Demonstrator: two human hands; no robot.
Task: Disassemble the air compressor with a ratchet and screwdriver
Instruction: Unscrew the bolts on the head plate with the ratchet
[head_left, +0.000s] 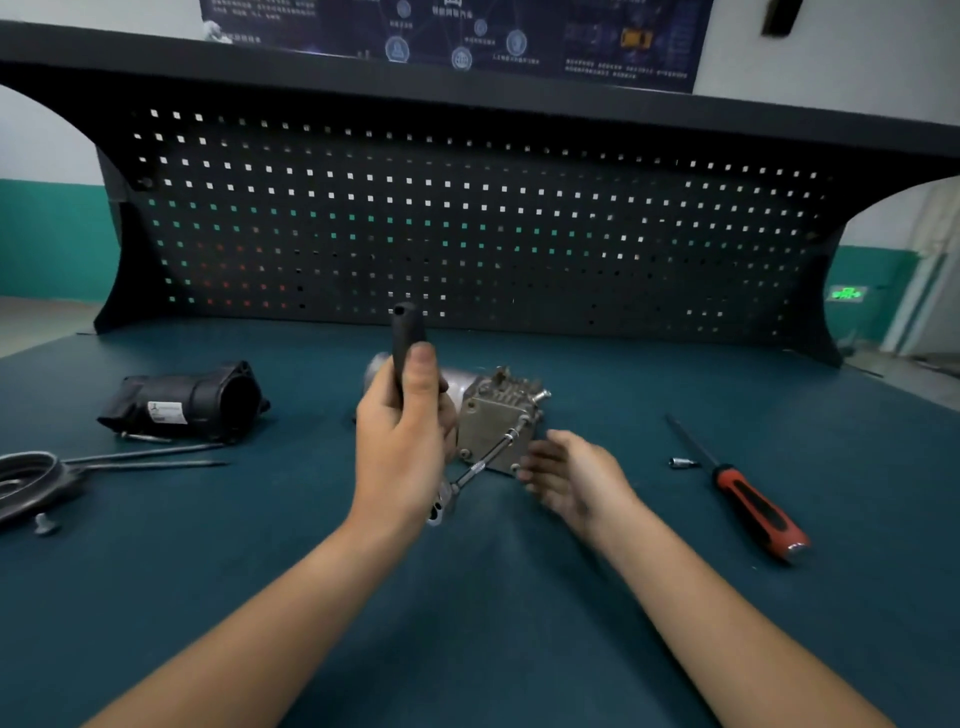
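Note:
The air compressor (493, 410), a grey metal block with a silver cylinder behind it, lies on the bench mid-table. My left hand (402, 441) grips the black handle of the ratchet (407, 332), which stands upright. The ratchet's head sits below my palm, and its extension bar (493, 457) runs up to the compressor's front corner. My right hand (566, 475) rests against the compressor's lower right side with fingers loosely curled toward it. A red and black screwdriver (748, 499) lies on the mat to the right.
A black plastic housing (192, 402) lies at the left, with a coiled hose and thin rods (140, 460) in front of it. A loose bolt (45, 522) sits at the far left, a small socket (681, 462) beside the screwdriver. A black pegboard (467, 234) backs the bench.

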